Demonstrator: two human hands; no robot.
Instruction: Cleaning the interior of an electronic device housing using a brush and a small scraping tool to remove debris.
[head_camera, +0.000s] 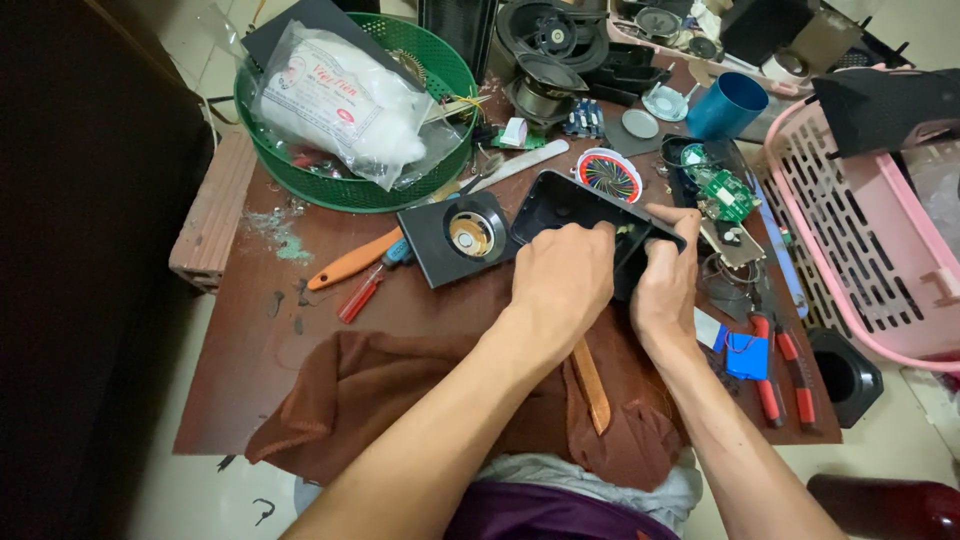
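Black speaker casing (570, 205) on worktop (250, 350) beside loose speaker (470, 235) | left hand (560, 280) and right hand (665, 285) both grip casing | step: likely working inside shell | next: steady, careful finger work

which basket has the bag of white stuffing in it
The round green basket at the table's far left holds the clear bag of white stuffing; the pink basket stands on the right.

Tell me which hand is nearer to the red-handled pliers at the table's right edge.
Right. The right hand grips the black plastic housing just left of the red-handled pliers; the left hand sits farther left, over the housing's middle.
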